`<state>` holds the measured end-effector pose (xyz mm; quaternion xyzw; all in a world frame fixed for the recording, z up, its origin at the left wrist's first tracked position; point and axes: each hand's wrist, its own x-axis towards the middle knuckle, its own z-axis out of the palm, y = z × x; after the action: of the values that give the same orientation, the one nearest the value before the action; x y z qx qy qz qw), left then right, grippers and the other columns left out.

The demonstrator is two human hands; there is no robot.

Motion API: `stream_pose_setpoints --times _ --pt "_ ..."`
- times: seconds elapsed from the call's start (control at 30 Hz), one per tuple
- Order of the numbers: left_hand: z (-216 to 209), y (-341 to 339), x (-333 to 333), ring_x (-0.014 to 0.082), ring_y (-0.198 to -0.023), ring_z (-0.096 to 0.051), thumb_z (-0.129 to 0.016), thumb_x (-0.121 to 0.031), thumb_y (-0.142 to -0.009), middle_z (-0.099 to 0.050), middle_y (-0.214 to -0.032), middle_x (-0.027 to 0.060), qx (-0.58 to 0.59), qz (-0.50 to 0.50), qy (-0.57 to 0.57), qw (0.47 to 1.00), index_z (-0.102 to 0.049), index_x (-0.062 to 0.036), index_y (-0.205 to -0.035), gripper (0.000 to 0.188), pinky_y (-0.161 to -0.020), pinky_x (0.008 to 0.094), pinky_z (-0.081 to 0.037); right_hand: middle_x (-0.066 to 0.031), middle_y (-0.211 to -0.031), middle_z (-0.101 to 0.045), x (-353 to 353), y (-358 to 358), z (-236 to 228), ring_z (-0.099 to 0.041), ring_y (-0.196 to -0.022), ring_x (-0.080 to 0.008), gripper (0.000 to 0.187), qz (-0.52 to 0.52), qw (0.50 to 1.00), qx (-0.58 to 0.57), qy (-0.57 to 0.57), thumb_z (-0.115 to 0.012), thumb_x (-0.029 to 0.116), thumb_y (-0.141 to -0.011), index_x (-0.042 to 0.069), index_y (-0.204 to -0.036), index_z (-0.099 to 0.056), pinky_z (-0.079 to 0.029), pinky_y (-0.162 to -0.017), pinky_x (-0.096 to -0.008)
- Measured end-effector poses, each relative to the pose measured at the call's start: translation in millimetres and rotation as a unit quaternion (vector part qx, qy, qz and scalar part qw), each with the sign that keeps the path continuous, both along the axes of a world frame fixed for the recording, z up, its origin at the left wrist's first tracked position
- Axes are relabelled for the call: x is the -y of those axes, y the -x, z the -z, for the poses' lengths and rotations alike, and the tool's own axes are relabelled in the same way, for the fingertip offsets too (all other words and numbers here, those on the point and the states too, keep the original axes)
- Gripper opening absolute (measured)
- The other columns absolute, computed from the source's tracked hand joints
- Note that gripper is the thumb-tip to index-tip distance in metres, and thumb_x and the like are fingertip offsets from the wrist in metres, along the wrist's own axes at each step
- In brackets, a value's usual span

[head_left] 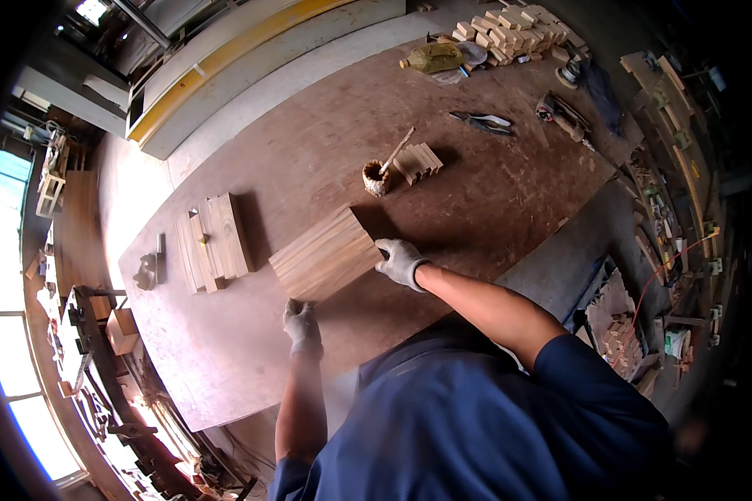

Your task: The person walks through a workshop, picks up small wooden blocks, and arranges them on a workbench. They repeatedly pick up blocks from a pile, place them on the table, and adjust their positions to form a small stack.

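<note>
Both of my hands wear pale work gloves. Between them is a rectangular wooden block (pixel 326 257) with brown grain, slightly askew over the brown tabletop (pixel 309 184). My right hand (pixel 402 264) is closed on the block's right edge. At its near left corner, my left hand (pixel 302 327) has its fingers curled against the wood. Farther left lies a group of wooden pieces (pixel 213 242) set side by side, with a small yellowish item on top. Beyond the block stands a crusted pot (pixel 376 179) with a stick in it, beside a small stack of wood strips (pixel 418 163).
Pliers (pixel 483 123) and a power tool (pixel 564 117) lie toward the far right. A metal tool (pixel 149 269) sits near the left edge. At the back are a yellowish bottle (pixel 433 58) and a pile of wood blocks (pixel 518 33). Cluttered shelving (pixel 681 167) runs along the right.
</note>
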<state>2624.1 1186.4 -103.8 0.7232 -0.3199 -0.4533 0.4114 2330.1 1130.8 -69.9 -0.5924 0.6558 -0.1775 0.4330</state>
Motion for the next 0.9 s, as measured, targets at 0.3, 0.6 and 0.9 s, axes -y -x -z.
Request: stream_pose_setpoints --times 0.3,0.6,0.9 --pt "-20 8 -5 0.0263 -0.118 -0.062 -0.075 -0.014 -0.094 -0.065 -0.132 0.0152 0.154 0.049 0.002 0.987 -0.056 0.0009 -0.142 0.054 -0.103 0.0380 -0.049 -0.0210 -0.130 -0.064 -38 35 7 -0.065 -0.115 -0.0366 0.059 0.002 0.994 -0.055 0.093 -0.079 0.024 -0.085 0.001 -0.137 -0.061 -0.052 -0.102 -0.0446" --pt "-70 52 26 0.0491 -0.148 -0.035 -0.080 -0.030 -0.088 -0.042 -0.157 0.0313 0.421 0.299 0.135 0.846 -0.045 0.0030 -0.152 0.080 -0.121 0.0532 -0.033 -0.0204 -0.123 -0.065 -71 124 32 -0.062 -0.114 -0.0399 0.045 0.076 0.976 -0.150 0.136 -0.078 0.024 -0.084 0.003 -0.122 -0.067 -0.050 -0.100 -0.0476" --pt "-43 71 51 0.0497 -0.149 -0.032 -0.087 -0.037 -0.080 -0.040 -0.159 0.0284 0.420 0.398 0.121 0.806 -0.048 -0.0011 -0.151 0.089 -0.123 0.0556 -0.029 -0.0237 -0.134 -0.060 49 134 -4 -0.056 -0.127 -0.0399 0.071 0.169 0.950 -0.209 0.158 -0.081 0.036 -0.082 0.004 -0.139 -0.054 -0.048 -0.108 -0.0474"
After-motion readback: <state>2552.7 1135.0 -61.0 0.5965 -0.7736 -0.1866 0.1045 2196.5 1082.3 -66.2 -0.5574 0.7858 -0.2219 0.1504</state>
